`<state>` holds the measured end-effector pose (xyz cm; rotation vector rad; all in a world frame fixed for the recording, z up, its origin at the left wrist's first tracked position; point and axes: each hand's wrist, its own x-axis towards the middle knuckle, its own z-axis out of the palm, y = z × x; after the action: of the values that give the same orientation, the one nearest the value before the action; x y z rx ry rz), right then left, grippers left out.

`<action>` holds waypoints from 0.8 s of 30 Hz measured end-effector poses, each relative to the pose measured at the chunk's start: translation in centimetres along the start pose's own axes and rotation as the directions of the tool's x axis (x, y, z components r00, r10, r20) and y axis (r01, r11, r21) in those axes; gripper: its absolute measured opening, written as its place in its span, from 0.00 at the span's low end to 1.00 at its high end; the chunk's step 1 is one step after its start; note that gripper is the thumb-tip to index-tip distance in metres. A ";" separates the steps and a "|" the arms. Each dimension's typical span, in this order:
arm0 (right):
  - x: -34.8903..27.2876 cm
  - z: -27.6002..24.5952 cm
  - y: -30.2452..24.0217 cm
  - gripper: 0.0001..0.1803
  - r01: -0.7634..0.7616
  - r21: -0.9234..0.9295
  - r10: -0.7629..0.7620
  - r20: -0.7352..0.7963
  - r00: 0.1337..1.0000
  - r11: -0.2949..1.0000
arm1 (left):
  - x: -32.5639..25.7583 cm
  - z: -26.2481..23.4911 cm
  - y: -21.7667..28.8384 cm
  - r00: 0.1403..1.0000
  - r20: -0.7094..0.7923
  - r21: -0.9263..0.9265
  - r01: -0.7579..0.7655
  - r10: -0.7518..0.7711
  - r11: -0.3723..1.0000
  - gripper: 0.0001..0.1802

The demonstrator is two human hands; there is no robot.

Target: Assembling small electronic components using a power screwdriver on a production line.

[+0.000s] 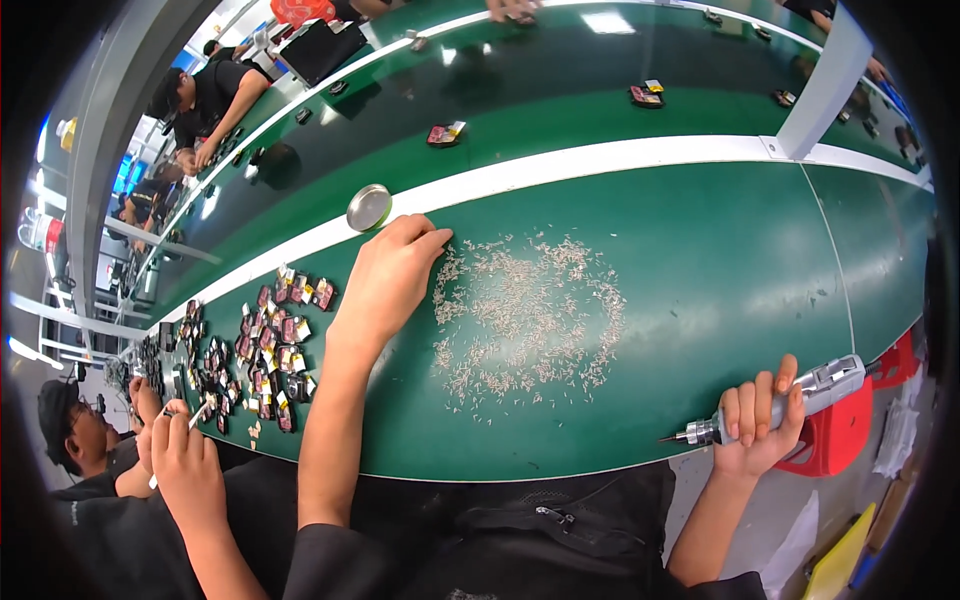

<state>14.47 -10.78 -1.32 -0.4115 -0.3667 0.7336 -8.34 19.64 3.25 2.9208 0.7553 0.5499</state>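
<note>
My left hand (392, 268) is on the green bench at the left edge of a wide scatter of tiny silvery screw-like pieces (525, 315). Its fingers are curled down and drawn together; what they pinch, if anything, is hidden. Just behind that hand is a round shallow metal tin (370, 207). Over the bench's front edge at the right, my right hand (765, 415) wraps round a grey electric screwdriver (820, 388). The tool's bit points left, toward the scattered pieces, and is apart from them.
Several small black parts with pink and yellow labels (270, 345) lie in a heap at the left. A co-worker's hand (188, 465) there holds a thin white stick. Behind a white rail (600, 155) runs a dark green belt. Right of the bench is a red stool (840, 435).
</note>
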 end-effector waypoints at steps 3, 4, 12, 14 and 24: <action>0.0 0.0 -0.1 0.09 0.007 -0.002 -0.007 -0.006 1.000 1.000 | 0.1 0.6 -0.1 1.000 0.012 0.057 -0.028 0.027 0.998 0.10; 0.1 0.0 -0.1 0.09 0.008 0.003 -0.008 -0.005 1.000 1.000 | 0.1 0.5 0.0 0.999 0.014 0.058 -0.031 0.030 0.998 0.10; 0.2 0.1 -0.2 0.07 -0.011 0.043 0.010 0.016 1.000 0.999 | 0.1 0.8 -0.1 0.991 -0.025 0.065 -0.127 0.129 0.990 0.05; 0.2 0.1 -0.3 0.07 -0.017 0.047 0.016 0.026 1.000 0.999 | 0.0 1.1 -0.3 0.993 -0.054 0.028 -0.103 0.105 0.994 0.04; 0.2 0.0 -0.3 0.09 -0.036 0.037 0.037 -0.010 0.999 0.999 | 0.7 -0.7 7.8 0.994 0.020 -0.485 -0.088 0.111 0.870 0.03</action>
<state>14.78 -10.81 -1.08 -0.3879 -0.3358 0.7725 -4.51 13.13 5.38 2.4991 0.3859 0.5763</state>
